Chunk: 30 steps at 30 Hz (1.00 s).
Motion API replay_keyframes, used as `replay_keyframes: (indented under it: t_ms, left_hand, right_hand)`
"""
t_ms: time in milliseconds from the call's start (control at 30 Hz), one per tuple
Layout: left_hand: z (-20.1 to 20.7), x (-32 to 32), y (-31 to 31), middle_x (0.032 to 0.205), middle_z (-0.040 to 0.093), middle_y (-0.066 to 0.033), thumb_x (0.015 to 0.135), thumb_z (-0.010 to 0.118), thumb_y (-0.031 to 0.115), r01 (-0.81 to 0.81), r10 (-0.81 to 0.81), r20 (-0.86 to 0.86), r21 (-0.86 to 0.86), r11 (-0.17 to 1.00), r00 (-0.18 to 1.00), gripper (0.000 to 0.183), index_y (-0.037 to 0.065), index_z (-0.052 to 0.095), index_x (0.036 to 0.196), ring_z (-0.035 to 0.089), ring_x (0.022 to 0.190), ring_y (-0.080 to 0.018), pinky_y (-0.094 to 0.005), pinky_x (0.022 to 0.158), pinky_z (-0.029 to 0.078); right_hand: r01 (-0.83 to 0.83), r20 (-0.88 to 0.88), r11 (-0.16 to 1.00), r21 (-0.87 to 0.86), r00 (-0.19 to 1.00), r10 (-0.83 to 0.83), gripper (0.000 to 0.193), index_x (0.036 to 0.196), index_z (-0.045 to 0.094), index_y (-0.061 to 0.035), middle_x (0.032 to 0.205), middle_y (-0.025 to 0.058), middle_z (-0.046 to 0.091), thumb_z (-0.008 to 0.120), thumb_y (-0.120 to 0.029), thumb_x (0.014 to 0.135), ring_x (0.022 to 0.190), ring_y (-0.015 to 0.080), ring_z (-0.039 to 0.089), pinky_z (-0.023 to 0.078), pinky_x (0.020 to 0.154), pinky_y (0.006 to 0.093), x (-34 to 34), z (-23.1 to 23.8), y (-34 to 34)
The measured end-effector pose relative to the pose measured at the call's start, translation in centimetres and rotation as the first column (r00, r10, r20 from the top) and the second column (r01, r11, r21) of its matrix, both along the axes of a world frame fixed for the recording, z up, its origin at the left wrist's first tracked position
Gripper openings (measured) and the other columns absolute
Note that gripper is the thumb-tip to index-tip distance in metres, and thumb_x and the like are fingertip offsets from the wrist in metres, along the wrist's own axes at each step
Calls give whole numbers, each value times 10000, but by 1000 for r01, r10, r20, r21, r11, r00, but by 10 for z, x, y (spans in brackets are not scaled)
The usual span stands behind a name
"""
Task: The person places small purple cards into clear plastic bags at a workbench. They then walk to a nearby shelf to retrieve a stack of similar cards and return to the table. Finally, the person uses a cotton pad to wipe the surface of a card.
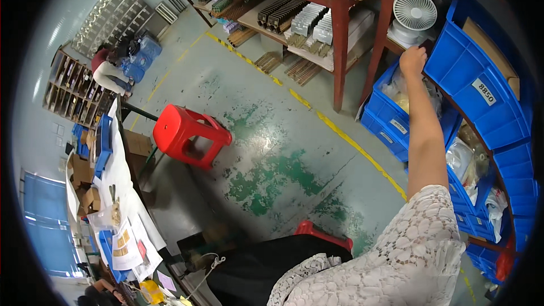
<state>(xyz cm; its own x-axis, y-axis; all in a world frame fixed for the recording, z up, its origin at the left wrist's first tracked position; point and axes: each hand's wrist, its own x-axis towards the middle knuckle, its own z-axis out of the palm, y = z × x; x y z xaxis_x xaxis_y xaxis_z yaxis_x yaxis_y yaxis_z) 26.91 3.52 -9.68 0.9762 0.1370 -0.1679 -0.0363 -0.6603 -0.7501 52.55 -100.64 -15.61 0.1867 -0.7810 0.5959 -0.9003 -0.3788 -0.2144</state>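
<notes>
My right arm reaches out to the right, and my right hand (413,59) is closed at the shelf's edge. Its fingers bend around something small and dark that I cannot make out. Just beyond it stands a white desk fan (411,14) with a round grille. Beside the hand, on the right, is a large blue bin (470,62) with a piece of cardboard in it. Below it sits another blue bin (391,116) holding clear plastic bags. My left hand is out of view; only a lace sleeve (300,277) shows on that side.
A red plastic stool (181,130) stands on the worn floor, left of a yellow line (351,141). Red-framed shelving (338,39) carries metal parts. At the left runs a workbench (136,209) with papers and boxes. A person (107,71) bends near blue water bottles (148,48).
</notes>
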Motion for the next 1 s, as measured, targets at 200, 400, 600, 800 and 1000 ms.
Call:
replay_keyframes:
  t_ms: [200,400,600,800,1000]
  left_hand:
    - [-23,12,54,1215,567,-196,871,529,242,-99,93,-61,-91,991,994,362,33,599,1159,534,1132,-301,-449,933,432]
    - [28,19,-42,1193,568,-177,826,591,312,-321,326,18,-124,939,945,445,47,564,1182,521,1142,-325,-479,937,421]
    - [36,23,-44,1192,549,-158,758,689,377,-389,403,58,-171,905,913,606,67,493,1240,524,1104,-322,-478,889,446]
    - [26,20,-53,1089,489,-232,609,728,88,-355,418,151,-322,878,896,787,-52,346,1283,612,823,-413,-469,673,518]
    - [62,40,-94,1092,541,-180,681,678,22,-367,467,96,-488,792,879,491,37,456,1120,596,965,-382,-467,770,515]
  right_hand:
    - [174,-126,984,37,978,-168,351,1119,560,93,1323,355,412,480,-147,876,1193,480,455,371,1018,519,-2,-18,-68]
    - [183,-184,972,145,971,-155,339,1128,596,37,1259,364,475,502,-167,875,1205,479,445,379,1016,501,13,-2,-61]
    - [36,-544,999,39,839,-8,170,960,669,-99,986,104,699,539,-172,878,884,247,693,550,751,372,5,-31,-120]
    - [-245,-561,968,46,796,228,275,950,662,-37,951,174,676,499,-257,924,871,326,670,533,756,440,-10,-67,-190]
    - [-295,-586,955,37,768,260,293,1057,652,-30,970,183,673,580,-274,910,866,313,651,520,761,398,-32,-37,-172]
